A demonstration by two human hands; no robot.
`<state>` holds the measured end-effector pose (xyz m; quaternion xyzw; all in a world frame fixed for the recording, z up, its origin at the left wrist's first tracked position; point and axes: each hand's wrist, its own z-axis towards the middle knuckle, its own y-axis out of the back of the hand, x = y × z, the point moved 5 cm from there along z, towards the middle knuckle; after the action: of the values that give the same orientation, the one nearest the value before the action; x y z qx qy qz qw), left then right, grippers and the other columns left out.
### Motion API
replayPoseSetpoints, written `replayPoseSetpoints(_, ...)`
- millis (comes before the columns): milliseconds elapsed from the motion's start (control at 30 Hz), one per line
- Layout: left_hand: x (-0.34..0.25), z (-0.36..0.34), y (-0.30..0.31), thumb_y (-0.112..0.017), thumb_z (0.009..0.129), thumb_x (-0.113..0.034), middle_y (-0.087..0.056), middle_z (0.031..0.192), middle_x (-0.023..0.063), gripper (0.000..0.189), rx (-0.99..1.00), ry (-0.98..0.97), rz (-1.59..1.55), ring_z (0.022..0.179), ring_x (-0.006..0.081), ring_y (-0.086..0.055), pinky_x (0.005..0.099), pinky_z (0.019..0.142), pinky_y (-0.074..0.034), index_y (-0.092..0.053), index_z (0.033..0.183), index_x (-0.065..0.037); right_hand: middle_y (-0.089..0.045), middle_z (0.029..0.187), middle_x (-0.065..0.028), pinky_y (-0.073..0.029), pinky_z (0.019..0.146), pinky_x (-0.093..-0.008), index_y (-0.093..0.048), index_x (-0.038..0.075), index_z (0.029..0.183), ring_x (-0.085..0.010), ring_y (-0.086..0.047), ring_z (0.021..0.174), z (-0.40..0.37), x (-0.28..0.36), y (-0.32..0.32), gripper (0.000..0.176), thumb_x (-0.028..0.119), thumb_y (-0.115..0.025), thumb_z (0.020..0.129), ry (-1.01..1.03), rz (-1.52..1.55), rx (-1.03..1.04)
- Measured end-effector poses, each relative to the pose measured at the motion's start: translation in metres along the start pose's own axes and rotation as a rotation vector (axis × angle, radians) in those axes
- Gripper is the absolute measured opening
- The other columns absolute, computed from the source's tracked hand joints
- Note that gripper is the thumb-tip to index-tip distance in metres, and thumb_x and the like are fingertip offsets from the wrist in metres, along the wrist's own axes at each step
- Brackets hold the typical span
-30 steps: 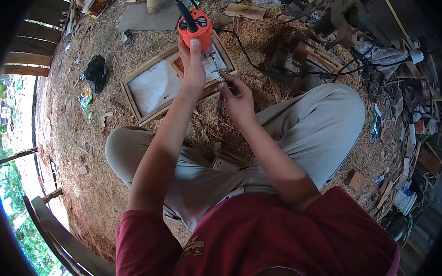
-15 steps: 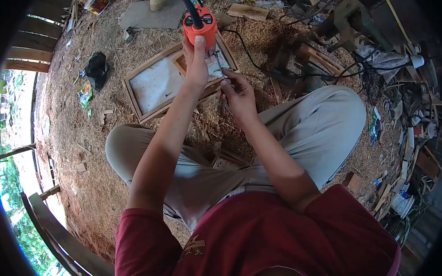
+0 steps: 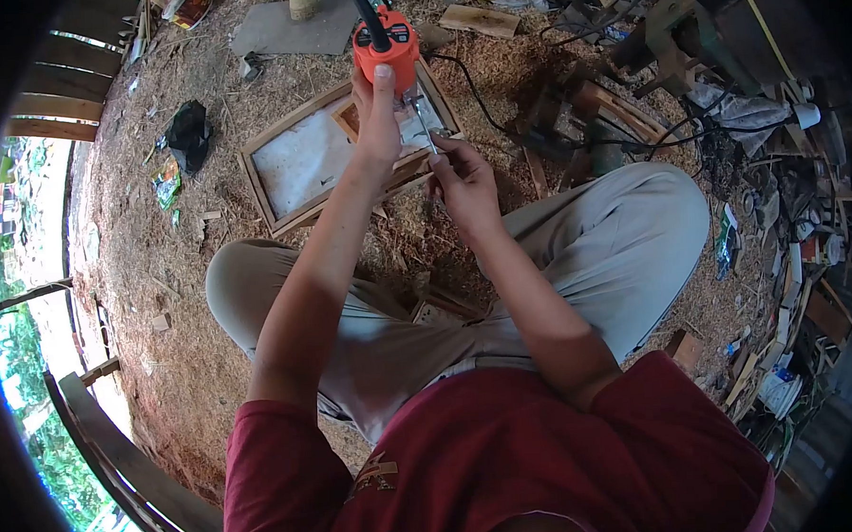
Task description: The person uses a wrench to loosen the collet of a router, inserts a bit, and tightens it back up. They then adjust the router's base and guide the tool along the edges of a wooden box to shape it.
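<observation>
An orange trim router (image 3: 400, 65) with a black cord stands over the framed panel, wrapped by the fingers of my left hand (image 3: 379, 116), its thumb lying along the casing. My right hand (image 3: 468, 186) pinches a slim metal wrench (image 3: 425, 128). The far end of the wrench meets the lower part of the router, where the left hand partly hides the contact. Beneath both hands lies a wooden-framed panel (image 3: 284, 168) with a whitish surface. A small wooden frame piece (image 3: 346, 119) rests on it, partly covered by my left hand.
Wood shavings cover the ground (image 3: 188, 371). A black plastic bag (image 3: 188, 136) lies to the left. A black cable (image 3: 475, 93) runs on the right toward machinery (image 3: 683, 46). Wood offcuts and scraps (image 3: 778, 388) pile up at the far right. A plank (image 3: 480, 20) lies beyond the panel.
The wrench has turned slightly at the router, and my right hand has shifted a little. My left hand keeps its hold on the router.
</observation>
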<state>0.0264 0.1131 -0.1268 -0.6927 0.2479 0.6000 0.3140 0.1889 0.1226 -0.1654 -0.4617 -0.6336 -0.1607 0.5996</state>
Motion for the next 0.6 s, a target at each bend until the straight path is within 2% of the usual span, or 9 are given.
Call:
replayPoseSetpoints(67, -0.005, 0.005, -0.001, -0.047, 0.102, -0.066, -0.028, 0.155, 0.0155, 0.085, 0.005, -0.08, -0.063, 0.143, 0.0266, -0.036, 0.0433, 0.118, -0.031, -0.02, 0.16, -0.01, -0.064, 0.091, -0.0029, -0.046, 0.06, -0.0236, -0.06, 0.002, 0.136, -0.0097, -0.064, 0.07, 0.0, 0.003, -0.001, 0.034, 0.006, -0.062, 0.102, 0.025, -0.015, 0.012)
replayPoseSetpoints(167, -0.003, 0.002, 0.001, -0.043, 0.09, -0.086, -0.039, 0.155, 0.0106, 0.099, -0.038, 0.106, 0.024, 0.145, 0.0291, -0.035, 0.0634, 0.118, -0.011, -0.012, 0.159, -0.022, -0.066, 0.092, -0.003, -0.047, 0.061, -0.0238, -0.061, 0.002, 0.134, -0.01, -0.066, 0.07, 0.004, 0.011, -0.006, 0.033, 0.007, -0.062, 0.102, 0.02, -0.01, 0.013)
replayPoseSetpoints(233, 0.004, 0.014, 0.005, -0.047, 0.096, -0.076, -0.035, 0.152, 0.0123, 0.094, -0.022, 0.02, -0.012, 0.139, 0.0263, -0.041, 0.0491, 0.114, -0.03, -0.015, 0.159, -0.014, -0.066, 0.093, -0.003, -0.047, 0.061, -0.0239, -0.061, 0.002, 0.133, -0.0103, -0.067, 0.071, 0.006, 0.01, -0.004, 0.032, 0.007, -0.062, 0.102, -0.019, -0.03, -0.003)
replayPoseSetpoints(300, -0.001, 0.015, 0.003, -0.049, 0.098, -0.071, -0.035, 0.15, 0.0129, 0.092, -0.003, -0.008, -0.035, 0.133, 0.0244, -0.046, 0.0417, 0.11, -0.041, -0.017, 0.159, -0.011, -0.067, 0.092, -0.0027, -0.047, 0.061, -0.0241, -0.061, 0.001, 0.133, -0.0108, -0.068, 0.071, 0.006, 0.017, -0.006, 0.032, 0.007, -0.063, 0.102, -0.042, -0.008, 0.003)
replayPoseSetpoints(333, -0.002, 0.016, 0.002, -0.05, 0.098, -0.072, -0.037, 0.149, 0.0126, 0.093, 0.008, 0.007, -0.04, 0.131, 0.0239, -0.048, 0.0414, 0.108, -0.043, -0.017, 0.159, -0.011, -0.067, 0.092, -0.0026, -0.047, 0.061, -0.0242, -0.061, 0.001, 0.133, -0.011, -0.069, 0.071, 0.006, 0.019, -0.006, 0.032, 0.006, -0.063, 0.102, -0.054, 0.005, 0.005)
replayPoseSetpoints(400, 0.0, 0.02, 0.005, -0.051, 0.096, -0.073, -0.045, 0.14, 0.0113, 0.092, -0.004, 0.026, -0.015, 0.117, 0.0205, -0.054, 0.0392, 0.098, -0.049, -0.019, 0.157, -0.012, -0.067, 0.092, -0.0027, -0.048, 0.06, -0.0243, -0.06, 0.001, 0.133, -0.0112, -0.069, 0.071, 0.008, 0.02, -0.005, 0.032, 0.006, -0.063, 0.101, -0.073, 0.047, 0.006)
replayPoseSetpoints(500, -0.001, 0.024, 0.001, -0.037, 0.091, -0.087, -0.055, 0.136, 0.0055, 0.086, 0.046, 0.057, 0.038, 0.121, 0.0225, -0.051, 0.061, 0.113, -0.019, -0.03, 0.144, -0.019, -0.068, 0.092, -0.0028, -0.048, 0.06, -0.0243, -0.06, 0.0, 0.134, -0.0114, -0.069, 0.072, 0.009, 0.023, -0.005, 0.033, 0.006, -0.063, 0.101, -0.08, 0.076, 0.007)
replayPoseSetpoints(533, 0.001, 0.023, 0.003, -0.031, 0.093, -0.086, -0.06, 0.129, 0.0035, 0.083, -0.032, 0.08, 0.07, 0.118, 0.0205, -0.052, 0.0588, 0.113, -0.02, -0.042, 0.139, -0.018, -0.068, 0.092, -0.0029, -0.048, 0.06, -0.0242, -0.06, -0.001, 0.134, -0.0114, -0.069, 0.072, 0.01, 0.024, -0.004, 0.033, 0.006, -0.063, 0.101, -0.079, 0.079, 0.007)
replayPoseSetpoints(600, 0.002, 0.027, 0.007, -0.027, 0.092, -0.087, -0.062, 0.127, 0.0034, 0.086, 0.007, 0.117, 0.089, 0.118, 0.0204, -0.052, 0.0578, 0.114, -0.02, -0.047, 0.137, -0.017, -0.068, 0.092, -0.0031, -0.048, 0.06, -0.0241, -0.06, -0.001, 0.133, -0.0114, -0.07, 0.072, 0.01, 0.025, -0.003, 0.033, 0.006, -0.062, 0.101, -0.076, 0.091, 0.013)
